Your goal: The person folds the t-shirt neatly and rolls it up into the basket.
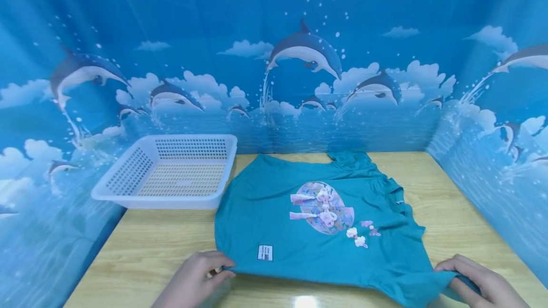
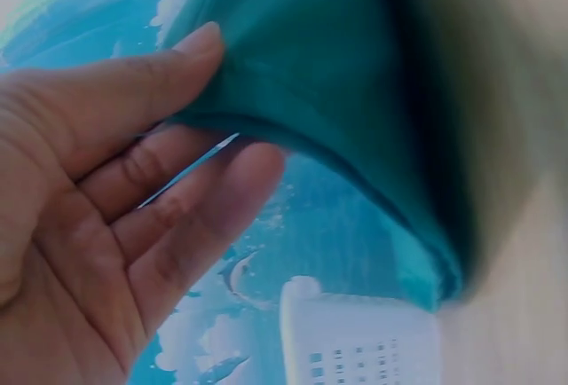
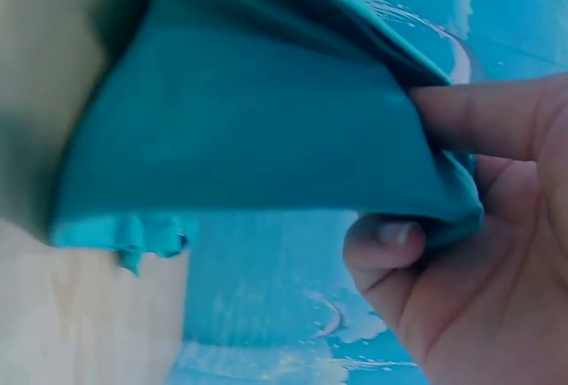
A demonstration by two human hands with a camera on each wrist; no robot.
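A teal T-shirt (image 1: 274,213) lies spread on the wooden table, its hem to the left and neckline to the right. A round pink floral print, small flower shapes and a white label show on its front. My left hand (image 1: 199,274) pinches the near hem corner between thumb and fingers; the left wrist view shows that hand (image 2: 133,163) with the cloth (image 2: 311,66) raised. At the near right, my right hand (image 1: 479,282) grips the sleeve end. In the right wrist view the fingers of this hand (image 3: 479,216) curl round the fabric (image 3: 248,128).
A white plastic basket (image 1: 171,202) with perforated walls stands at the back left of the table (image 1: 158,241), close beside the shirt's hem. A blue curtain (image 1: 265,8) printed with dolphins and clouds encloses the table at the back and sides.
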